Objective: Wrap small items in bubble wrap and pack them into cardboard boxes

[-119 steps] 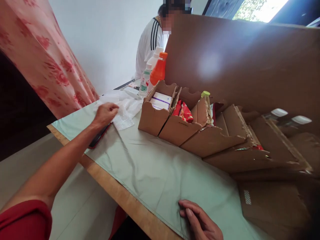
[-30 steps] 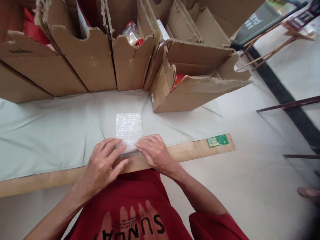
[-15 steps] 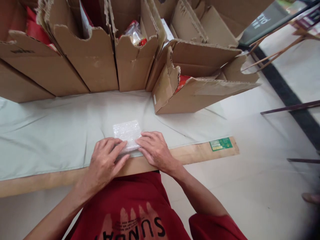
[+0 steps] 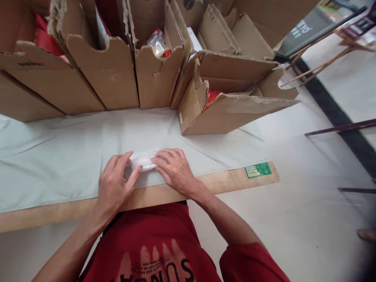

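A small piece of clear bubble wrap (image 4: 143, 159) lies rolled up on the pale green cloth (image 4: 58, 149) near the table's front edge. My left hand (image 4: 116, 184) pinches its left end with thumb and fingers. My right hand (image 4: 173, 170) presses on its right end, fingers curled over the roll. Whether anything is wrapped inside is hidden.
A row of torn open cardboard boxes (image 4: 111, 74) stands behind the cloth, some holding red packets (image 4: 44, 37) and a clear bag (image 4: 157, 43). One box (image 4: 232, 105) lies tipped at the right. The wooden table edge (image 4: 223, 182) carries a green sticker (image 4: 257, 170). Pale floor lies to the right.
Four seconds ago my left hand reached for bubble wrap at the table's far end. Over the last second the flat sheet has been rolled away from me into a tight roll under both hands.
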Demonstrator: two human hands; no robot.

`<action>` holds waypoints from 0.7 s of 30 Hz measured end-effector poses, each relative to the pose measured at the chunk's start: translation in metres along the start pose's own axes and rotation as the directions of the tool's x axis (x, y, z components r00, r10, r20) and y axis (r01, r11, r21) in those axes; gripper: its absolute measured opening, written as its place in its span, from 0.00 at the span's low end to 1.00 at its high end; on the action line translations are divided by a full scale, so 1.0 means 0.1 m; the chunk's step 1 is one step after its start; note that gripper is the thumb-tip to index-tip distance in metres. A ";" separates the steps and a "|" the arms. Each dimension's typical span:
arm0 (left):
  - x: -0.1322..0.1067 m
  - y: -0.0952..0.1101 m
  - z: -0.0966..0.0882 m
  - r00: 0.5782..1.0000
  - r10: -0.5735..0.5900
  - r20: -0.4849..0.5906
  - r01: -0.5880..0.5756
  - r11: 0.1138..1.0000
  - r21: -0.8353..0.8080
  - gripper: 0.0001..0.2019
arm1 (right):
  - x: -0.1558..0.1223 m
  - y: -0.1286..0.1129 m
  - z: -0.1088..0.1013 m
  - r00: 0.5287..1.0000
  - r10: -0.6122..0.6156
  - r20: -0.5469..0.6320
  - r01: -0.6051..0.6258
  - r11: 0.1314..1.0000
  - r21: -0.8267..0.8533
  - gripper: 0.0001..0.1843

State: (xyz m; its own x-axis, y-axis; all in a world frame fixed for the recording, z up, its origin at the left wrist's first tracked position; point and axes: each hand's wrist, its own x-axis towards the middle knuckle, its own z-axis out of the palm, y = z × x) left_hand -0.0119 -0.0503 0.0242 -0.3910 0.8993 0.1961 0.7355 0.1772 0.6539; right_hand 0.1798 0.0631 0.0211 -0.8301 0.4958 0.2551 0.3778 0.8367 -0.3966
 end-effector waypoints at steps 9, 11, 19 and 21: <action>-0.34 0.19 0.05 0.853 -0.488 0.183 0.467 0.558 -0.686 0.39 | -0.19 -0.21 -0.14 0.921 0.272 -0.281 -0.158 0.916 0.368 0.08; -0.40 0.21 0.12 0.827 -0.484 0.285 0.520 0.467 -0.715 0.36 | -0.24 -0.25 -0.14 0.855 0.418 -0.308 -0.246 0.849 0.467 0.07; -0.41 0.31 0.36 0.812 -0.357 0.463 0.577 0.616 -0.537 0.27 | -0.35 -0.35 0.03 0.802 0.590 -0.097 -0.356 0.602 0.715 0.06; -0.32 0.39 0.34 0.842 -0.357 0.404 0.529 0.691 -0.493 0.24 | -0.38 -0.27 -0.10 0.869 0.493 -0.051 -0.335 0.661 0.672 0.08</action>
State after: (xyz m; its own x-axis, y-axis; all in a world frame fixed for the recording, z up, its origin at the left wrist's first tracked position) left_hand 0.0479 -0.0591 0.0183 -0.3686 0.8556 -0.3635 0.0288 0.4013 0.9155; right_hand 0.2055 0.0245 0.0312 -0.5141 0.8548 0.0715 0.2522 0.2303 -0.9399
